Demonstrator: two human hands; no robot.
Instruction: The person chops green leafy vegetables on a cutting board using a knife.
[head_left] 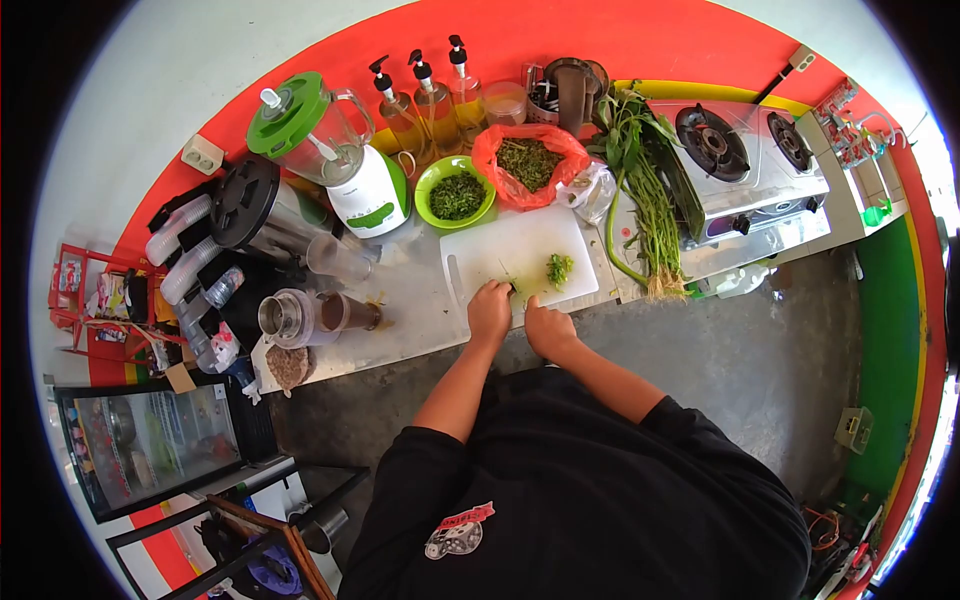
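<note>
Both hands at the near edge of the cutting board. Left hand (pixel 489 303): fingers curled in, a small dark thing (pixel 513 288) showing at the fingertips; cannot tell whether it is a blade, a handle or a leaf. Right hand (pixel 546 326): just beside it, partly closed, fingertips over the board's edge; whether it grips anything cannot be told.

Left to right along the tabletop (pixel 415 280): a brown-stained container (pixel 345 312) near the front; behind it, a blender (pixel 366 195) with a green lid, upright. Next a green bowl (pixel 425 195) holding finely cut greens (pixel 458 197). Right of that, an open red plastic bag (pixel 487 160) with more greens (pixel 530 163) inside, apparently cut too. In front, the white cutting board (pixel 490 245), mostly bare, with a small bright green heap (pixel 560 268) on its right half, just beyond the right hand. Further right, long leafy stalks (pixel 658 225), roots toward the front, beside the stove (pixel 765 185).

Progress, by judgement: a good share looks cut, in bowl and bag; the heap on the board has not been put in either; the stalks lie whole, uncut as far as shows.
</note>
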